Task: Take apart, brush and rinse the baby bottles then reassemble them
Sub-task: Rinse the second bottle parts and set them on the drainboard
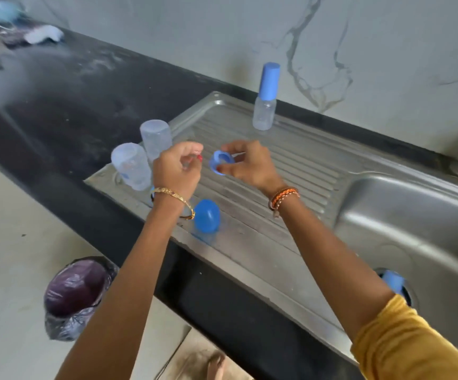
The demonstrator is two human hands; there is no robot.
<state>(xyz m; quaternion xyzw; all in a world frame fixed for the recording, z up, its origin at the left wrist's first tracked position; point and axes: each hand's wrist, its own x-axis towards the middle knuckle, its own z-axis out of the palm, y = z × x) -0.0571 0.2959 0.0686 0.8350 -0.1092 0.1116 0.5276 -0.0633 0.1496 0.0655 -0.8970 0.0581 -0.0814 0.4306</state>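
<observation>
Surface: stainless steel drainboard with ridges (291, 171) set in a black stone counter (66, 105), with a steel sink basin (414, 231) at 3 o'clock and a pale marbled wall behind.
Floor: bin lined with a dark plastic bag (77, 294) at 7 o'clock, below the counter edge.
Basin: blue object (392, 281) at the drain, at 4 o'clock; what it is cannot be told.
Near edge: round blue plastic cap (207, 216) resting on the drainboard, just beside the left wrist with its gold bangle.
Left hand (177, 167): raised over the drainboard, fingers curled, tips pinching a small clear piece that is too blurred to name.
Right hand (249, 163): thumb and fingers pinching a blue plastic screw ring (221, 162), held in the air between the two hands; beaded bracelets on the wrist, yellow sleeve up the arm.
At 9 o'clock of the hands: two clear plastic bottle bodies, one nearer (131, 166) and one behind it (156, 139), both standing upside down at the drainboard's left edge.
Far, at 12 o'clock: small clear baby bottle with a tall blue cap (265, 97), upright at the back of the drainboard, well apart from the hands.
</observation>
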